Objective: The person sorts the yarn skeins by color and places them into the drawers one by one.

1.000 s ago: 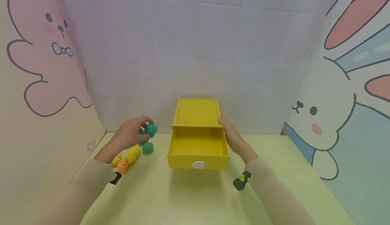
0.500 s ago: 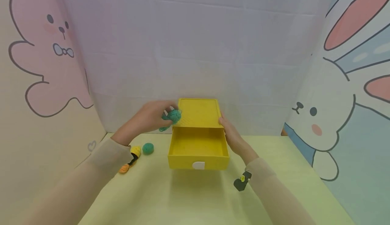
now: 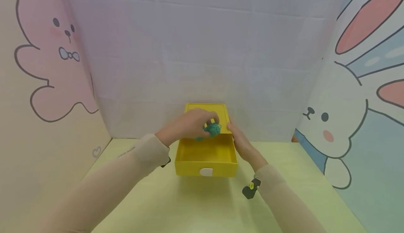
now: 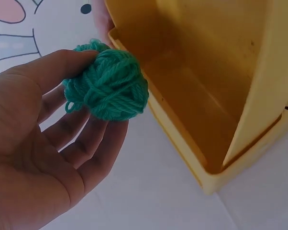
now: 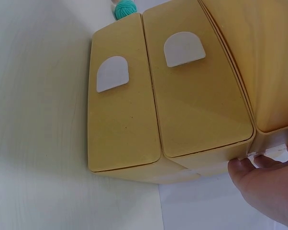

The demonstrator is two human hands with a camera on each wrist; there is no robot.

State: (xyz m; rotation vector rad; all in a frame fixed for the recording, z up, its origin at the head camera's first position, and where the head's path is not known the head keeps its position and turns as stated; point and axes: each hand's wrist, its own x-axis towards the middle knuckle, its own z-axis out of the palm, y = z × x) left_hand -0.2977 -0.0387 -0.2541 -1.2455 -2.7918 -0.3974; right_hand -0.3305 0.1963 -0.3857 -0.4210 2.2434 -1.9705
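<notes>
My left hand [image 3: 190, 123] pinches a green ball of yarn [image 4: 116, 86] between thumb and fingers, above the pulled-out top drawer [image 3: 205, 168] of a yellow drawer cabinet [image 3: 202, 107]. Bare yellow inside shows in the drawer in the left wrist view. My right hand [image 3: 243, 144] rests against the cabinet's right side near the top front corner. In the right wrist view, its fingertips [image 5: 239, 167] touch that side wall. Two lower drawers [image 5: 120, 124] with white half-round pulls stand closed beneath the top one.
Another green yarn ball [image 5: 125, 8] lies beyond the cabinet in the right wrist view. A pale table [image 3: 202, 205] carries the cabinet. White cloth [image 3: 202, 50] hangs behind, with cartoon-printed panels [image 3: 334, 120] at both sides.
My left hand has carried the green yarn ball rightward from the table's left side to over the drawer. Its forearm now hides the yellow, orange and green balls there. My right hand stays put.
</notes>
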